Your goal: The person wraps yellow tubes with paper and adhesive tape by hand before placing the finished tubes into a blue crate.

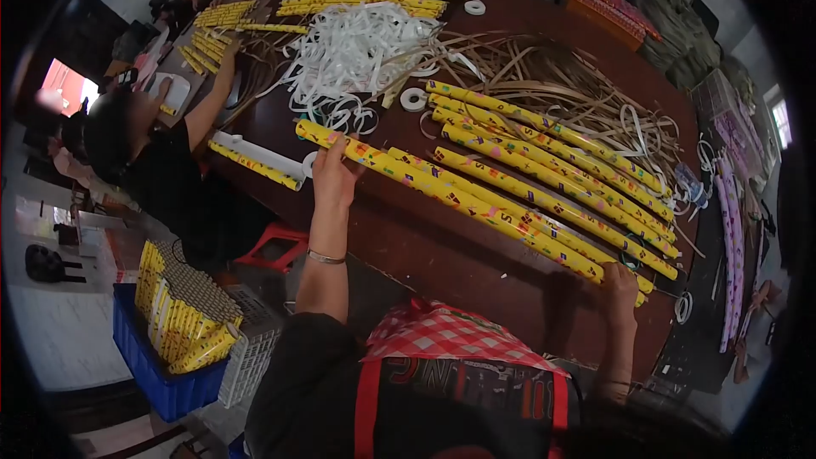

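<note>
A long roll of yellow patterned wrapping paper lies slantwise across the near side of the table, with both my hands on it. My left hand grips it close to its left end, fingers partly hidden behind the roll. Near the opposite end, my right hand is closed around it. Just beyond, another yellow roll runs almost alongside. Several more yellow rolls lie parallel farther back on the table.
White ribbon strips are heaped on the dark table, beside brown strips. A co-worker reaches over at the left; other people stand at the far side. A blue crate of yellow rolls stands at lower left.
</note>
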A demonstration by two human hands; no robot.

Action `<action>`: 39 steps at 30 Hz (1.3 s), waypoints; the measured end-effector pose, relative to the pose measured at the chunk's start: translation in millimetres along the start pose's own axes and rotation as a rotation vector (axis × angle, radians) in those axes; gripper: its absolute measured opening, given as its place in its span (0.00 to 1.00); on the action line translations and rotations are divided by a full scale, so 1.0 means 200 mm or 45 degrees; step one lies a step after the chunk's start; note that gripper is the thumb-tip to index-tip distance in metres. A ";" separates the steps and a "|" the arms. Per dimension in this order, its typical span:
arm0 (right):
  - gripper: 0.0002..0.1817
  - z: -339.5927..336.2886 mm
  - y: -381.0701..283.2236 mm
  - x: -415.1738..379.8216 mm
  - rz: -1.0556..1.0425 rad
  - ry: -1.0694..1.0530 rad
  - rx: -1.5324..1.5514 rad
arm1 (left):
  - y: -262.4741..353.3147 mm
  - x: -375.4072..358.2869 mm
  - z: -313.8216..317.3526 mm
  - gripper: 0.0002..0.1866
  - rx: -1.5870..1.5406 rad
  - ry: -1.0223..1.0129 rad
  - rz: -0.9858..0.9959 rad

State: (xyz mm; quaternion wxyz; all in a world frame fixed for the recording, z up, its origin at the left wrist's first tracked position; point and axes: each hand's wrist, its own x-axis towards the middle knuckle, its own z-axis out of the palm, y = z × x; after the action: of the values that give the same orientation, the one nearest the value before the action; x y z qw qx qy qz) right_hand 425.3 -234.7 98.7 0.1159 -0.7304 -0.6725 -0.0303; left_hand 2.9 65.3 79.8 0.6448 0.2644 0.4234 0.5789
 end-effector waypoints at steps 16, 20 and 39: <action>0.21 0.08 0.13 -0.14 0.085 -0.092 -0.028 | -0.17 0.10 -0.32 0.22 -0.103 0.205 -0.111; 0.19 0.08 0.14 -0.18 0.112 -0.113 -0.059 | -0.27 0.10 -0.34 0.21 -0.013 0.198 -0.202; 0.23 0.42 -0.24 0.00 -0.081 0.021 0.126 | -0.27 -0.02 -0.22 0.26 1.027 0.010 -0.381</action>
State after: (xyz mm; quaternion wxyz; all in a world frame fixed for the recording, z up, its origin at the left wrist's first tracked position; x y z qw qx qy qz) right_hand 368.2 -213.7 23.0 0.1566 -0.7017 -0.6950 -0.0066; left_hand -6.3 45.2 13.4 0.5651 0.4287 0.6520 0.2679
